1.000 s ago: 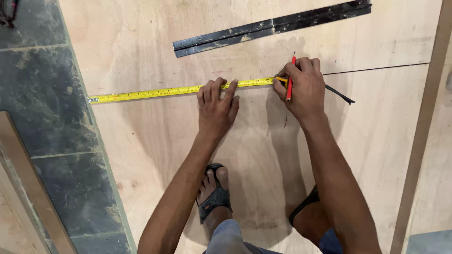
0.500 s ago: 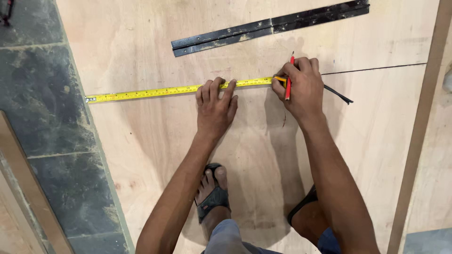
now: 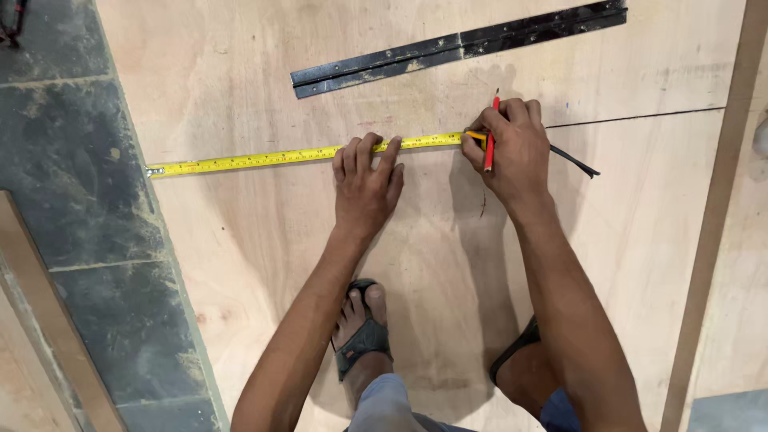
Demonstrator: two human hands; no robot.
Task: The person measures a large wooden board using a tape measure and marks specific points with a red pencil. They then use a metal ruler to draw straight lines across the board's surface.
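Down on a large sheet of plywood (image 3: 264,240), a yellow tape measure (image 3: 264,158) lies stretched flat, its hooked end caught on the sheet's left edge beside the dark stone floor (image 3: 72,160). The left hand (image 3: 366,188) rests palm down on the wood, its fingers (image 3: 370,148) held close together and pressing the tape against the sheet. The right hand (image 3: 512,148) sits at the tape's other end, its fingers pinching a red pencil (image 3: 492,136) whose tip points away from the person; a black strap (image 3: 578,162) trails out from under this hand. Farther up the sheet lies a long black metal hinge strip (image 3: 456,48), well apart from both hands. Two sandalled feet (image 3: 364,324) stand on the plywood below.
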